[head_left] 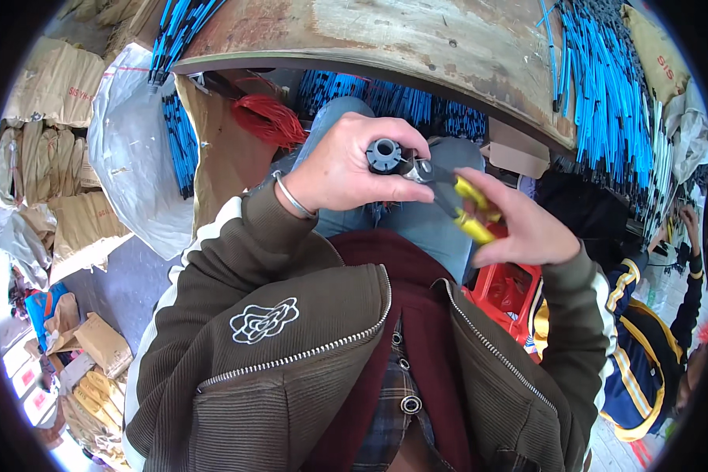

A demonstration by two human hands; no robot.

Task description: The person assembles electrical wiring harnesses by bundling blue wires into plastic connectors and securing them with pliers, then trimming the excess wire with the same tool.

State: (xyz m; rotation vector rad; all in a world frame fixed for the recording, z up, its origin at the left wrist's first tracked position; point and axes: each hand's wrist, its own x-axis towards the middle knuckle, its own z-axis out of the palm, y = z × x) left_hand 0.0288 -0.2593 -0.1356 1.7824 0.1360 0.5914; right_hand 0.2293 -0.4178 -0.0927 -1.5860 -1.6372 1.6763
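Over my lap, my left hand (330,169) is closed around a black ribbed cylinder (382,164) with a round hole in its end. My right hand (531,224) grips yellow-handled pliers (475,229), slightly blurred. Their dark jaws point left and reach the side of the cylinder, between my left thumb and fingers. A small shiny metal piece (415,170) shows there. Whether it belongs to the pliers or to the cylinder I cannot tell.
Ahead is a worn wooden tabletop (401,33). Blue black-ended cables (606,102) hang at its right; more lie beneath. Red wires (269,122) and a clear plastic bag (138,149) are at left. A red plastic seat (502,297) and another person (645,362) are at right.
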